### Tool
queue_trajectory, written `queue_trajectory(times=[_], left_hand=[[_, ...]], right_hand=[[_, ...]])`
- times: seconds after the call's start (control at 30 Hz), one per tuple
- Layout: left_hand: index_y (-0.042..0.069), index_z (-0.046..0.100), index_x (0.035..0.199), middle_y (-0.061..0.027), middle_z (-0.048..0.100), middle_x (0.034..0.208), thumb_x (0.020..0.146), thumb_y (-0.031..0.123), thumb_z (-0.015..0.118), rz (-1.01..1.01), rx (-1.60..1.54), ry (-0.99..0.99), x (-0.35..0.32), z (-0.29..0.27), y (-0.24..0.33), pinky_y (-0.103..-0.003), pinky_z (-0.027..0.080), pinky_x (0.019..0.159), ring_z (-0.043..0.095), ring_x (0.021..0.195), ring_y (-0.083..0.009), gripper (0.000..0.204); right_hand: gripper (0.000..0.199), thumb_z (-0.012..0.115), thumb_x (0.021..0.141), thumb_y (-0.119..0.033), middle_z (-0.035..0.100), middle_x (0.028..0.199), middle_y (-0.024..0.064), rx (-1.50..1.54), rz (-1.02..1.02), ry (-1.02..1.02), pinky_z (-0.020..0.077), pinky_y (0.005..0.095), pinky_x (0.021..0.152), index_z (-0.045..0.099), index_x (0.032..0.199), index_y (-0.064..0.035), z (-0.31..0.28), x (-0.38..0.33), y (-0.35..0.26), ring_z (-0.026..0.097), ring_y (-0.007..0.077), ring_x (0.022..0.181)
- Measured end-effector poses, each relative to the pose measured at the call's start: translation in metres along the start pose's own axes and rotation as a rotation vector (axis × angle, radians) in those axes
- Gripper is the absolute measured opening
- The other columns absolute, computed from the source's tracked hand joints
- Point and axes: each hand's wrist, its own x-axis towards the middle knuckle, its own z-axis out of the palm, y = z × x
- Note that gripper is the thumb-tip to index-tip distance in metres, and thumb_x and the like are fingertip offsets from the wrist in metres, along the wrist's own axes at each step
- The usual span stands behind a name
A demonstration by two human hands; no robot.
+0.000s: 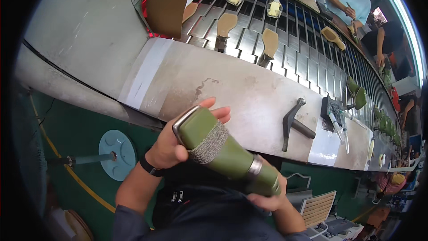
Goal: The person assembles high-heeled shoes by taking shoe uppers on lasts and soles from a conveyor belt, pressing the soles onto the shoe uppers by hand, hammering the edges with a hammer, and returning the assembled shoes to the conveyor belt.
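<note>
A green shoe last (234, 158) lies slantwise in front of my body, held between both hands. Around its forepart runs a glittery silver strap (210, 145). A shiny band (255, 166) circles it near the other end, and a metallic edge trims the squared toe. My left hand (171, 147) cradles the toe end, thumb in front and fingertips showing beyond it. At the narrower heel end, my right hand (272, 200) grips from below; some of its fingers are hidden behind the last.
On the pale worktable (232, 89) rest a hammer (292, 122) and a dark box (330, 111) with slim tools. Beyond, a slatted metal conveyor (249, 35) carries tan soles (270, 40) and green lasts (356, 93). A blue stool (117, 155) stands left; a co-worker (352, 2) works far right.
</note>
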Motion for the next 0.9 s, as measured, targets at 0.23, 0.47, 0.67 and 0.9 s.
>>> queue_trajectory(times=[0.23,0.47,0.67,0.9], left_hand=[[-0.015,0.059,0.141,-0.0316,0.062,0.144,0.082,0.018,0.093,-0.202,0.249,-0.184,-0.011,0.005,-0.001,-0.046,0.048,0.117,0.063,0.135,-0.0376,0.075],[-0.011,0.064,0.137,-0.0365,0.063,0.138,0.081,0.013,0.093,-0.101,0.231,-0.271,-0.016,-0.008,-0.016,-0.052,0.051,0.113,0.062,0.134,-0.0454,0.068],[-0.008,0.053,0.148,-0.0344,0.062,0.143,0.087,0.013,0.087,-0.134,0.241,-0.218,-0.014,-0.002,-0.019,-0.046,0.050,0.114,0.063,0.134,-0.0384,0.073],[-0.004,0.060,0.138,-0.0216,0.073,0.129,0.098,0.027,0.075,0.122,1.043,0.055,0.026,-0.026,-0.029,-0.041,0.053,0.103,0.071,0.119,-0.0311,0.052]], right_hand=[[0.081,0.095,0.070,-0.020,0.053,0.143,0.0310,-0.683,-0.534,0.144,0.0514,0.0587,0.102,0.058,0.143,-0.0180,0.016,-0.033,0.048,0.061,0.0455,0.124],[0.064,0.089,0.077,-0.015,0.054,0.143,0.0286,-0.706,-0.532,0.167,0.0531,0.0575,0.098,0.062,0.135,-0.0204,0.022,-0.044,0.058,0.064,0.0432,0.120],[0.072,0.091,0.076,-0.014,0.056,0.143,0.0312,-0.573,-0.428,0.234,0.0534,0.0537,0.101,0.060,0.141,-0.0136,0.031,-0.048,0.057,0.064,0.0449,0.122],[0.078,0.070,0.096,-0.046,0.065,0.131,0.0297,0.675,0.255,0.357,0.0616,0.0387,0.074,0.044,0.153,0.0005,-0.010,0.028,-0.012,0.072,0.0353,0.107]])
